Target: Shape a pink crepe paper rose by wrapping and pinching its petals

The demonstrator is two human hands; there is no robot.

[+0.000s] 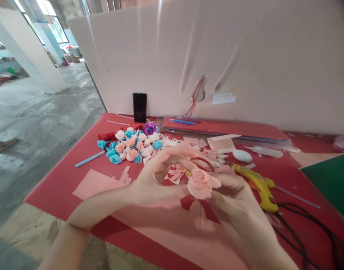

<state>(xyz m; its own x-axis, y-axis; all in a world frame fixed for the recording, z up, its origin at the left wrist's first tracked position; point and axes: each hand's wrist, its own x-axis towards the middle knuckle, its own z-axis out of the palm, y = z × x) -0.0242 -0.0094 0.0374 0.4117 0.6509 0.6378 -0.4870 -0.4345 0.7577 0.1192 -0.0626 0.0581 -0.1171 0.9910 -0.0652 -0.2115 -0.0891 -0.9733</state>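
Note:
A pink paper rose is held between both hands above the red table. My left hand curls round it from the left, thumb pressed at its base and fingers arched over it. My right hand cups the rose from below and the right. Pink paper scraps and red-handled scissors lie just behind the hands.
A heap of finished paper roses in pink, blue, white, red and purple lies at the back left. A yellow glue gun with black cable lies right. A black phone leans on the white board. Pink sheet and blue stick lie left.

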